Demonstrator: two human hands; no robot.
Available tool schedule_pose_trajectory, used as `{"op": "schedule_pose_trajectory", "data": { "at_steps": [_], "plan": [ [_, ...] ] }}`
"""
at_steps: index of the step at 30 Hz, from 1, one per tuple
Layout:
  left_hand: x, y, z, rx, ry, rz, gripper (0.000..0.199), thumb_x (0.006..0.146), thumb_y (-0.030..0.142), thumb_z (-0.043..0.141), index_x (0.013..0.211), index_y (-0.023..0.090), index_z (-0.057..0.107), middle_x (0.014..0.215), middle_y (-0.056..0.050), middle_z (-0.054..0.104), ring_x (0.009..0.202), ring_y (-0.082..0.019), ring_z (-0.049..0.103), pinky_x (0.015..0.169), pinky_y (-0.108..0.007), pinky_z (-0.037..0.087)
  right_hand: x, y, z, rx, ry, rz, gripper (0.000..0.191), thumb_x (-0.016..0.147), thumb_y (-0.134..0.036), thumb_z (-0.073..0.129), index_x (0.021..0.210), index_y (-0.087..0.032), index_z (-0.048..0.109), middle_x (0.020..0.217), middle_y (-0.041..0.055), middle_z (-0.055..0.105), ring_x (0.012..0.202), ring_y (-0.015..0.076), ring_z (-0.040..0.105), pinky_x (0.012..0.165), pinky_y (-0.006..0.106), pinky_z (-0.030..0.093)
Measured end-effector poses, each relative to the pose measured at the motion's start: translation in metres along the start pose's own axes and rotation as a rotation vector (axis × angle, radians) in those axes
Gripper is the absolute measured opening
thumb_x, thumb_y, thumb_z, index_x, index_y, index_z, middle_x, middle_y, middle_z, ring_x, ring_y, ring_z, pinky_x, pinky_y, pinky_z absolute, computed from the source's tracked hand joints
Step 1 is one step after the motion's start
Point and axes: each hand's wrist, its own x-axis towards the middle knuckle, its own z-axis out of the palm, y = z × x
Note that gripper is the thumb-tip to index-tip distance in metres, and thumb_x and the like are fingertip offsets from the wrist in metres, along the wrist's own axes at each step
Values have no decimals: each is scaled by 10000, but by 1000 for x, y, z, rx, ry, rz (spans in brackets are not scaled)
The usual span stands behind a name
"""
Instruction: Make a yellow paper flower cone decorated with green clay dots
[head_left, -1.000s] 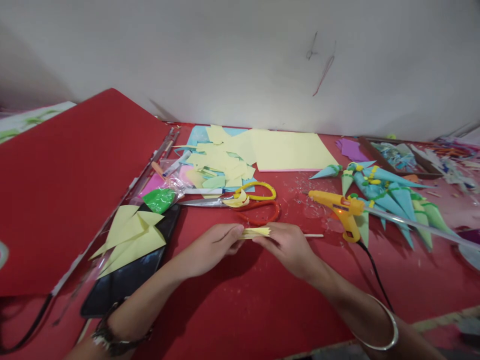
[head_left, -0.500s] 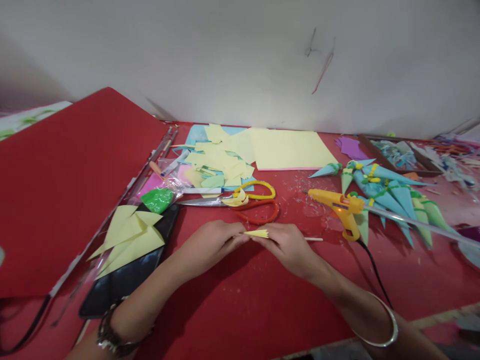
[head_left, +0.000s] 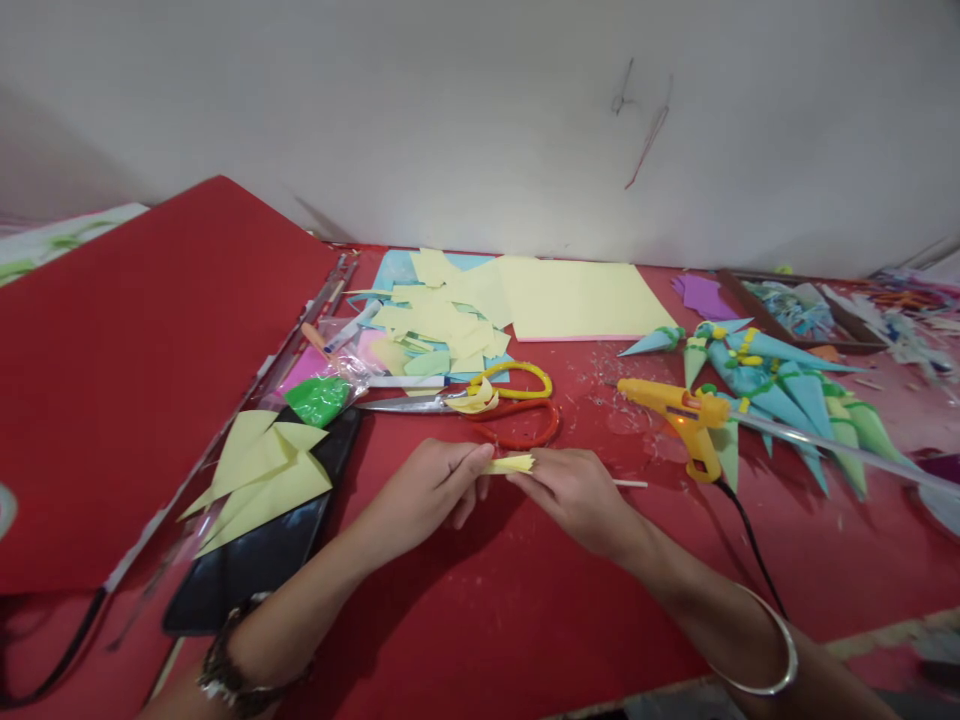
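Note:
Between my hands is a small yellow paper piece [head_left: 510, 465] with a jagged right end. My left hand [head_left: 435, 495] pinches its left end between thumb and fingers. My right hand [head_left: 574, 492] is closed at its other end, and a thin pale stick [head_left: 630, 483] pokes out to the right of that hand; its grip on the stick is hidden. Just beyond my hands lie scissors [head_left: 517, 425] with yellow and red handles, a curled yellow scrap [head_left: 476, 398] on them.
Yellow scraps [head_left: 442, 320] and yellow sheets [head_left: 585, 300] lie at the back. An orange glue gun [head_left: 682, 415] sits right, beside blue and green paper cones [head_left: 806, 400]. At left, cut yellow paper [head_left: 262, 480] rests on a black flat object [head_left: 240, 585] near a red board [head_left: 150, 380].
The fingers of my left hand have shifted, with the thumb now over the paper piece and the lower fingers apart. More of the paper shows. My right hand has hardly moved.

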Motion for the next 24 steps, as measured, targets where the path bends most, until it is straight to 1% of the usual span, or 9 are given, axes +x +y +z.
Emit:
{"op": "schedule_pose_trajectory", "data": {
  "at_steps": [2,4,8,10,12,14,18,21,24],
  "plan": [
    [0,0,1,30,0,2,476,901,405,230,560,167,459,370,58,457,367,-77,433,471,-178,344,1,-2,-2,48,-27,36,398,921,-350,299,835,-178,647,729,42,665,655,140,608,594,226,412],
    [0,-2,1,133,12,45,480,906,391,225,555,167,462,386,49,476,379,-81,454,473,-182,338,1,-4,-4,117,-51,69,343,915,-341,330,887,-200,641,794,35,677,720,137,617,640,218,423],
    [1,-8,-3,584,127,226,423,893,376,291,627,163,542,544,-15,599,503,-141,533,499,-230,317,1,-5,-5,222,-70,113,287,905,-310,366,923,-208,633,838,25,680,751,136,622,660,217,432],
    [2,-9,-5,700,151,311,369,888,358,323,705,164,578,644,-37,644,576,-169,563,541,-253,337,1,-4,-4,231,-50,117,273,901,-296,375,926,-205,631,846,23,677,749,136,619,658,217,432],
    [2,-8,-6,641,149,335,308,886,324,348,772,168,587,732,-36,665,646,-172,584,596,-259,371,1,-3,-3,194,-11,102,273,902,-283,370,929,-192,626,836,29,671,743,141,613,653,224,426],
    [3,-5,-6,477,145,292,249,880,292,373,813,174,582,765,-21,660,676,-150,587,614,-236,396,0,-2,-2,123,30,78,284,905,-280,360,919,-178,624,782,34,660,703,146,601,631,234,414],
    [1,1,-4,166,91,182,214,872,271,391,787,174,562,642,30,595,546,-90,540,532,-175,402,-1,0,-1,91,98,60,268,897,-303,384,896,-181,622,746,28,642,675,136,581,633,230,399],
    [0,2,-4,107,87,168,215,866,266,398,780,170,570,653,29,595,543,-86,532,540,-174,409,-1,1,-1,137,94,75,253,896,-292,390,891,-184,619,765,26,640,692,131,575,644,223,395],
    [-1,2,-3,134,114,185,202,860,252,402,878,184,591,733,15,626,624,-103,552,613,-197,419,0,1,-1,136,103,62,261,898,-293,383,872,-184,619,734,24,630,660,135,555,612,231,380]
  ]
}}
